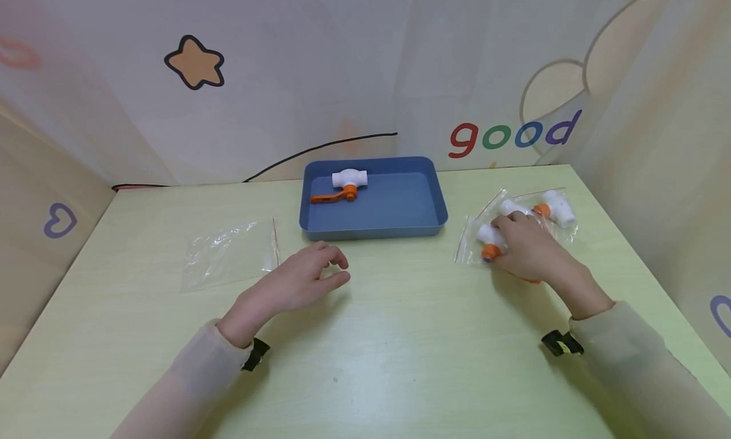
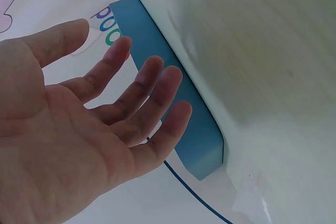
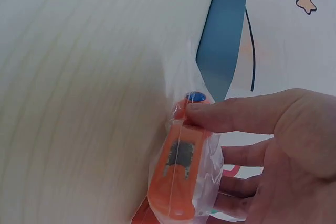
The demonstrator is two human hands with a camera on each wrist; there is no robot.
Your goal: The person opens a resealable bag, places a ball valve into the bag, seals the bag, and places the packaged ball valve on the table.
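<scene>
My right hand [image 1: 528,245] is at the right of the table, over white-and-orange ball valves in clear plastic bags. In the right wrist view its thumb presses by the blue cap of a bagged ball valve [image 3: 176,177], with the fingers curled round the far side. Another bagged ball valve [image 1: 558,209] lies just beyond that hand. My left hand [image 1: 299,280] hovers in front of the tray, holding nothing, its fingers loosely bent and spread in the left wrist view. A bare white ball valve [image 1: 349,179] with an orange lever lies in the blue tray [image 1: 394,214], at its left.
A flat clear plastic bag [image 1: 231,255] lies on the table [image 1: 365,356] left of the tray. Behind the tray hangs a printed curtain [image 1: 342,77], and more curtain closes off both sides.
</scene>
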